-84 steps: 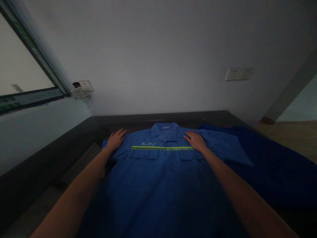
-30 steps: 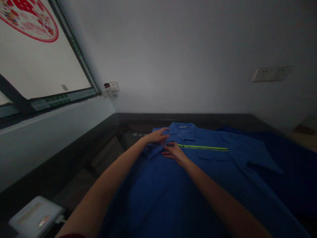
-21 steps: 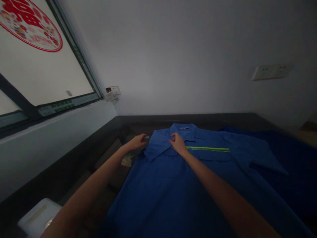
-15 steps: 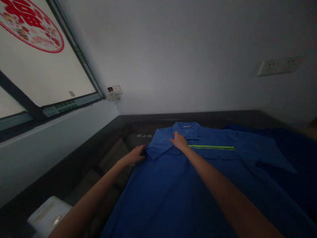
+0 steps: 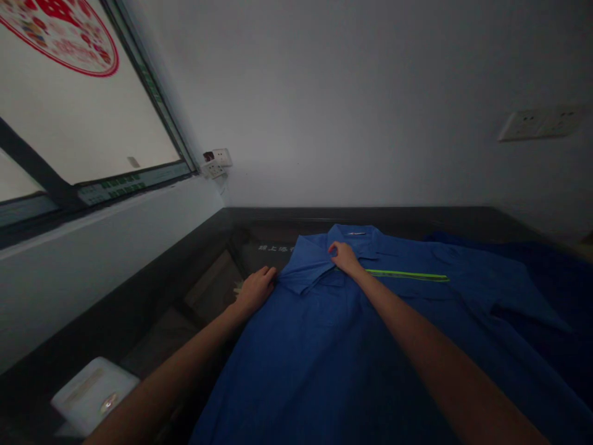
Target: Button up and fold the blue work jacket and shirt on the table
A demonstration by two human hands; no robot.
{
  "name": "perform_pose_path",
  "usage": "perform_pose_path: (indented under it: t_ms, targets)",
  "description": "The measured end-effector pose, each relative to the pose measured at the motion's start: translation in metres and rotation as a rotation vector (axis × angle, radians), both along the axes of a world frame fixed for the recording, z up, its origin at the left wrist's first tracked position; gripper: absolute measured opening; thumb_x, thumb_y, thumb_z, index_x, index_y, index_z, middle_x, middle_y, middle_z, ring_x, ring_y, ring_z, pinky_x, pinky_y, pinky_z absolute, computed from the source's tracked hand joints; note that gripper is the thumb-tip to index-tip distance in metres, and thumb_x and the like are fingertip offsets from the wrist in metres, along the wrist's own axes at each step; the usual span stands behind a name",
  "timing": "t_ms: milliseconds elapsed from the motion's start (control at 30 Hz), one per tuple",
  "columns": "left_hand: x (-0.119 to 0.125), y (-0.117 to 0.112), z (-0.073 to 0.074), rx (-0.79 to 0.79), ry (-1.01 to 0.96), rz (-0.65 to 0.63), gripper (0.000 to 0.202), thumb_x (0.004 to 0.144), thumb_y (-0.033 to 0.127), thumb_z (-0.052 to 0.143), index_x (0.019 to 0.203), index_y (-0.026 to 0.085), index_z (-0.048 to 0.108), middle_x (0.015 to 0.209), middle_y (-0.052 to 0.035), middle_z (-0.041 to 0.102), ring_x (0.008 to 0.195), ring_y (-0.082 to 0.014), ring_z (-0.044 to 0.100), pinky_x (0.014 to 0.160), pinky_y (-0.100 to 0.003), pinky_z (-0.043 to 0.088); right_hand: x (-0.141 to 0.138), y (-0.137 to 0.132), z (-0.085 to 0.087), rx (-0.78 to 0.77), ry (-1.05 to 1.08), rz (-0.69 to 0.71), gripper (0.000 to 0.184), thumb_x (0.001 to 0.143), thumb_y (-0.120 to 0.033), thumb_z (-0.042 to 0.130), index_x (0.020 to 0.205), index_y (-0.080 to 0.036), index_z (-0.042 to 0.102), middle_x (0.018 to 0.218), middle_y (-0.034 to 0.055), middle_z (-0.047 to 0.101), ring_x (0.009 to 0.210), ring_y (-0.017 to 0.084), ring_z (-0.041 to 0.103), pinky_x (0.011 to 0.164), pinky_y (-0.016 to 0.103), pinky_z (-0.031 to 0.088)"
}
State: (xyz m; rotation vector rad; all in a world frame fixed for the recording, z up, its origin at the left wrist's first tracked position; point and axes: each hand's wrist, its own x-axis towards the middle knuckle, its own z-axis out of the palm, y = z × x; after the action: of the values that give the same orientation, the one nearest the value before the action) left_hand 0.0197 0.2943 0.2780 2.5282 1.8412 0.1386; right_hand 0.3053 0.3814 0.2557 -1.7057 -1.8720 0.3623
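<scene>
A blue short-sleeved work shirt with a yellow-green stripe across the chest lies spread out, its collar at the far end. Its left-hand sleeve is folded inward over the chest. My left hand is closed on the shirt's left edge, just below the folded sleeve; cloth covers some fingertips. My right hand is in a pinch at the sleeve's inner end, left of the stripe, and creases run through the cloth between both hands.
The shirt lies on a dark, glossy table against a grey wall. A white plastic box stands at the lower left. Darker blue cloth lies at the right. A window and sockets are at the left.
The folded sleeve is drawn tighter between my hands, with more creases. My left hand has turned with its back upward. My right hand's fingers have curled in more. The view has shifted slightly.
</scene>
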Motion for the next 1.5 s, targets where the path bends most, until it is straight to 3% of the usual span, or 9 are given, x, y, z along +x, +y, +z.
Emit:
perform_pose_path:
  t_ms: [133, 300, 500, 733, 900, 1000, 1133, 1300, 1500]
  targets:
    - [0.005, 0.0, 0.005, 0.036, -0.064, -0.076, 0.024, 0.08, 0.014, 0.047, 0.101, 0.019, 0.057, 0.108, -0.0102, 0.057, 0.101, -0.0228, 0.056, 0.089, -0.036, 0.046, -0.013, -0.003, 0.01, 0.078, -0.068, 0.025, 0.029, 0.076, -0.007, 0.05, 0.1, -0.015, 0.063, 0.108, 0.013, 0.056, 0.105, 0.025, 0.051, 0.09, 0.034, 0.039]
    - [0.024, -0.006, -0.006, 0.108, -0.132, -0.254, 0.041, 0.082, 0.015, 0.046, 0.124, 0.017, 0.051, 0.134, -0.0125, 0.049, 0.128, -0.0244, 0.042, 0.109, -0.044, 0.035, -0.068, 0.002, 0.018, 0.114, -0.121, 0.255, 0.036, 0.088, -0.013, 0.042, 0.121, -0.019, 0.056, 0.122, 0.0083, 0.055, 0.115, 0.018, 0.05, 0.098, 0.029, 0.035]
    - [0.024, -0.012, -0.03, -0.009, -0.085, -0.327, 0.05, 0.092, 0.019, 0.035, 0.142, 0.014, 0.034, 0.149, -0.0148, 0.034, 0.14, -0.0213, 0.027, 0.114, -0.046, 0.026, -0.108, 0.024, -0.013, -0.003, -0.192, 0.369, 0.04, 0.094, -0.023, 0.041, 0.13, -0.01, 0.052, 0.139, 0.015, 0.048, 0.131, 0.022, 0.04, 0.107, 0.036, 0.03]
    - [0.013, -0.02, -0.026, -0.014, -0.063, -0.383, 0.057, 0.091, 0.019, 0.042, 0.145, 0.031, 0.029, 0.153, -0.01, 0.025, 0.14, -0.0243, 0.026, 0.113, -0.051, 0.026, -0.109, 0.054, -0.031, -0.048, -0.211, 0.315, 0.055, 0.095, -0.039, 0.037, 0.142, -0.012, 0.036, 0.151, 0.0142, 0.027, 0.142, 0.023, 0.02, 0.114, 0.046, 0.014]
    - [0.015, -0.027, -0.019, 0.0, -0.054, -0.395, 0.056, 0.091, 0.02, 0.042, 0.144, 0.037, 0.031, 0.153, -0.0059, 0.027, 0.14, -0.0265, 0.026, 0.112, -0.053, 0.026, -0.106, 0.055, -0.024, -0.014, -0.196, 0.286, 0.055, 0.094, -0.042, 0.04, 0.141, -0.014, 0.039, 0.149, 0.0111, 0.034, 0.139, 0.02, 0.028, 0.113, 0.038, 0.019]
    - [0.017, -0.032, -0.015, 0.041, -0.081, -0.439, 0.052, 0.092, 0.021, 0.041, 0.142, 0.033, 0.036, 0.151, -0.0055, 0.032, 0.139, -0.0251, 0.028, 0.113, -0.051, 0.025, -0.095, 0.053, -0.016, 0.026, -0.18, 0.195, 0.049, 0.097, -0.035, 0.034, 0.14, -0.012, 0.038, 0.145, 0.0129, 0.04, 0.133, 0.019, 0.036, 0.108, 0.032, 0.028]
    - [0.017, -0.036, -0.016, 0.13, -0.153, -0.463, 0.04, 0.091, 0.02, 0.041, 0.13, 0.023, 0.052, 0.136, -0.0098, 0.049, 0.128, -0.0229, 0.043, 0.11, -0.045, 0.033, -0.081, 0.052, -0.007, 0.022, -0.194, 0.058, 0.036, 0.095, -0.027, 0.038, 0.125, -0.012, 0.053, 0.127, 0.0159, 0.055, 0.122, 0.024, 0.046, 0.1, 0.036, 0.036]
    - [0.013, -0.035, -0.018, 0.14, -0.176, -0.389, 0.039, 0.088, 0.014, 0.042, 0.125, 0.021, 0.052, 0.124, -0.0099, 0.054, 0.114, -0.0228, 0.051, 0.098, -0.041, 0.044, -0.083, 0.057, -0.005, -0.032, -0.228, -0.006, 0.032, 0.09, -0.034, 0.051, 0.112, -0.011, 0.059, 0.118, 0.0181, 0.06, 0.115, 0.028, 0.051, 0.092, 0.039, 0.041]
    - [0.013, -0.009, -0.007, 0.175, 0.116, -0.478, 0.027, 0.092, 0.016, 0.043, 0.115, 0.021, 0.055, 0.11, -0.0085, 0.061, 0.098, -0.0219, 0.057, 0.089, -0.039, 0.045, -0.095, 0.063, -0.004, -0.094, -0.265, -0.026, 0.03, 0.093, -0.03, 0.046, 0.11, -0.008, 0.058, 0.106, 0.0208, 0.066, 0.101, 0.027, 0.063, 0.082, 0.035, 0.046]
